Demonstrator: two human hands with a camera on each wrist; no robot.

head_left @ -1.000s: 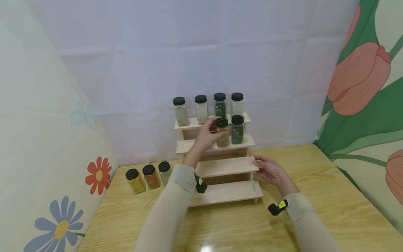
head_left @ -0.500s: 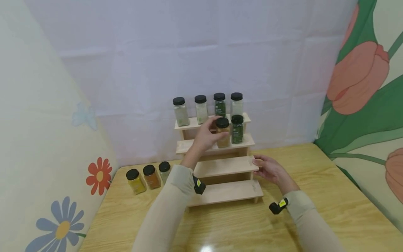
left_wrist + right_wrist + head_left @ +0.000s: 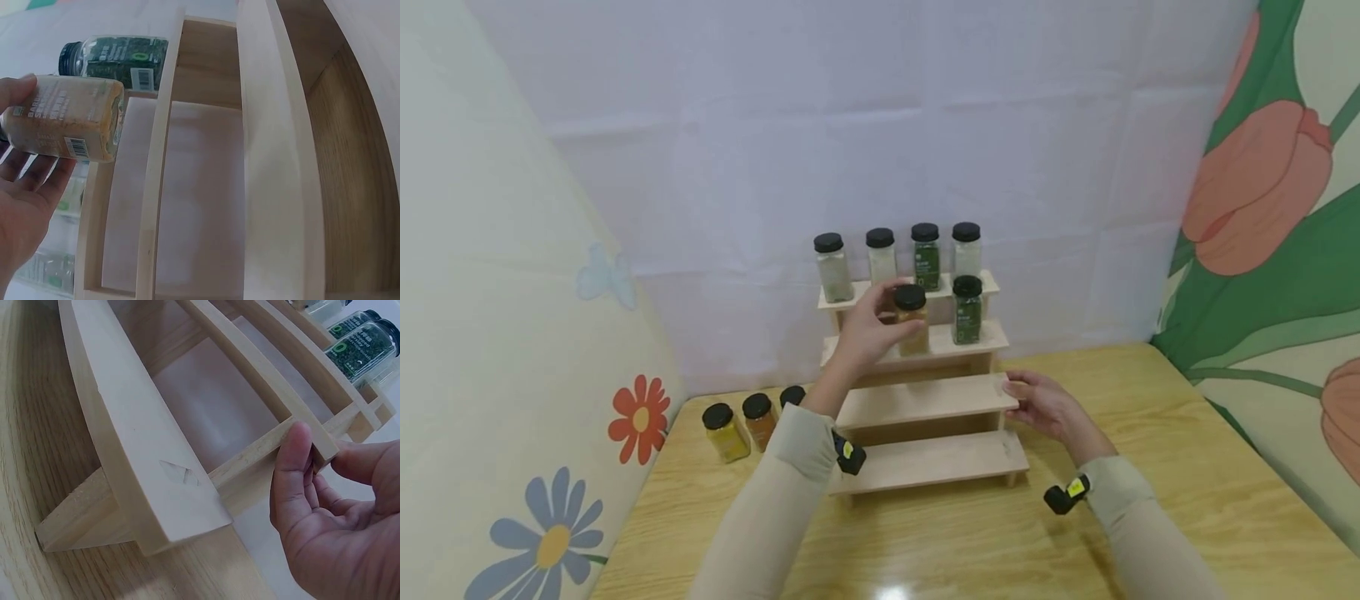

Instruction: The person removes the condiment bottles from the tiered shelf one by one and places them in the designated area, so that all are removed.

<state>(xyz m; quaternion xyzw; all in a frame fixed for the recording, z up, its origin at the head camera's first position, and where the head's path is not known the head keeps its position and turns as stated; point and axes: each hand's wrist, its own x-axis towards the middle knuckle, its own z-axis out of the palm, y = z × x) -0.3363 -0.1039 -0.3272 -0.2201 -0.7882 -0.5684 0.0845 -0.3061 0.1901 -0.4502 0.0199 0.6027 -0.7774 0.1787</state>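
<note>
My left hand (image 3: 863,335) grips a black-capped spice jar (image 3: 913,333) of tan-orange powder between thumb and fingers. The jar is at the second tier from the top of a wooden step rack (image 3: 925,400); whether its base touches the board, I cannot tell. Just right of it on that tier stands a jar of green herbs (image 3: 967,321), with a gap between them. The left wrist view shows the printed label and barcode of the held jar (image 3: 65,119). With thumb and fingers, my right hand (image 3: 340,506) pinches the right end of the rack's second board from the bottom (image 3: 925,402).
Along the top tier stand several black-capped jars, among them a green one (image 3: 927,260) and a pale one (image 3: 833,273). On the table (image 3: 940,542), left of the rack, are a yellow jar (image 3: 727,437), an orange-red jar (image 3: 761,423) and a third, partly behind my left sleeve (image 3: 767,492).
My left hand has shifted left with the tan-orange jar, widening the gap to the green herb jar beside it. My right hand keeps its hold on the rack's end.
</note>
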